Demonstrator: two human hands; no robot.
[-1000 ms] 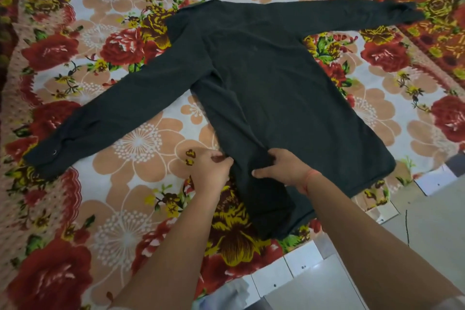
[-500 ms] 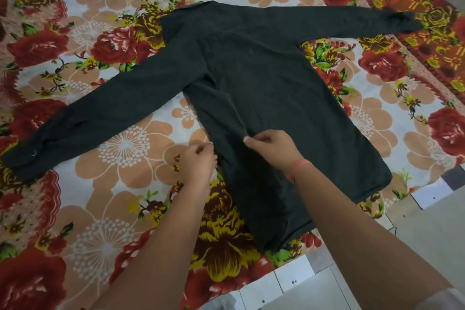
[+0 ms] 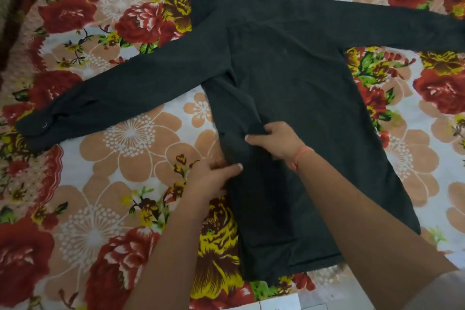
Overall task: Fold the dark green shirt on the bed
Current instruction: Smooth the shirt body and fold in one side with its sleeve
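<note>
Right hand grips a bunched ridge of fabric on the shirt, fingers curled over it, about mid-body on the left side. It sat at the same ridge half a second ago. Left hand was just off the shirt's side edge then; now its thumb lies over that edge, pinching it, below the right hand. Both forearms reach in from the bottom, and there's an orange thread on the right wrist. The shirt lies flat on the floral bedsheet with both sleeves spread wide. Left cuff is at far left; the right cuff is now out of frame.
</note>
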